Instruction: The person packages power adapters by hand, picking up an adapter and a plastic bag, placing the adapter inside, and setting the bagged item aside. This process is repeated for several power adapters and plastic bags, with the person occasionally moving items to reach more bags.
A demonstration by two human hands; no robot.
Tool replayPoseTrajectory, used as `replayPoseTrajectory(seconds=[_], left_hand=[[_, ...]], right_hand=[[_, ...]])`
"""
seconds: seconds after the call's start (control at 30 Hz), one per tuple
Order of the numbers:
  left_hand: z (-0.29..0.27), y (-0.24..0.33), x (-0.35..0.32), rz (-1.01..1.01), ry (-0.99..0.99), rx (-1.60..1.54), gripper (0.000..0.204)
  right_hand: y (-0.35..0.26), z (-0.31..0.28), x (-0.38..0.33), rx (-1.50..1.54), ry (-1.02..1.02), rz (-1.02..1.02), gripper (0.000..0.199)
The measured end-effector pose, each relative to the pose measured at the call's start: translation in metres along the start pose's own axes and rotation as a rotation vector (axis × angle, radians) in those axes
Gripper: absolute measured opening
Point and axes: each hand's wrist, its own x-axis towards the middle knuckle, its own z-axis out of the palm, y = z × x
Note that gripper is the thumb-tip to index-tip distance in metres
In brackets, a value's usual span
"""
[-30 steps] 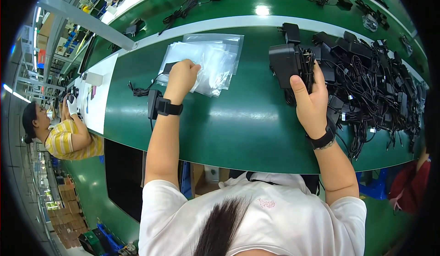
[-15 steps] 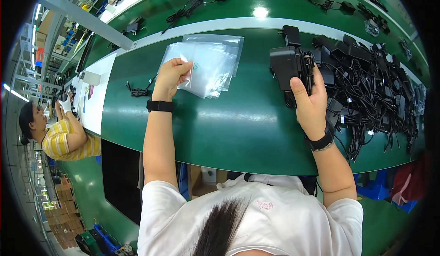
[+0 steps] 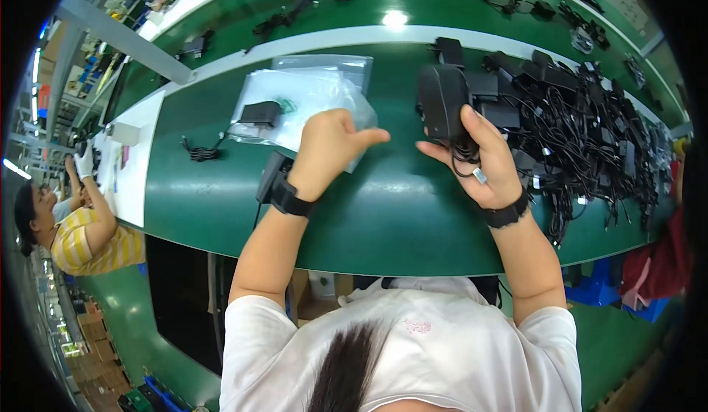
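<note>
My right hand (image 3: 487,158) grips a black power adapter (image 3: 444,102) with its coiled cord hanging below. A small white tag (image 3: 480,175) shows on the cord. To the left, my left hand (image 3: 332,150) is over the lower right part of a stack of clear plastic bags (image 3: 317,84). Its thumb points right, apart from the other fingers, which are curled and partly hidden; nothing shows in it. A black adapter (image 3: 259,114) lies on the bags. Another adapter (image 3: 274,170) is beside my left wrist, partly hidden by it, its cord hanging down.
A large heap of black adapters and cords (image 3: 582,132) covers the table's right side. One adapter (image 3: 448,52) lies behind my right hand. A coiled cord (image 3: 200,149) rests at the left. Beyond the white ledge (image 3: 310,40), more adapters are spread out. A person in yellow stripes (image 3: 92,231) works at left.
My left hand has let go of the bag edge and moved right and down. Two adapters now show at the bags and my left wrist. The right hand's adapter has turned more upright.
</note>
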Motion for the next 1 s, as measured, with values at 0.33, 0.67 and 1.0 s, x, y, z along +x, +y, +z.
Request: replayPoseTrajectory(seconds=[0.33, 0.67, 1.0], left_hand=[[0.036, 0.012, -0.026, 0.209, 0.149, -0.040, 0.044], [0.013, -0.004, -0.017, -0.301, -0.012, -1.095, 0.016], [0.018, -0.004, -0.025, -0.015, 0.167, -0.958, 0.014]], right_hand=[[0.025, 0.003, 0.020, -0.571, 0.176, -0.355, 0.030], [0.031, 0.027, -0.008, -1.280, -0.007, -0.607, 0.054], [0.045, 0.030, 0.004, -1.766, -0.237, -0.812, 0.052]])
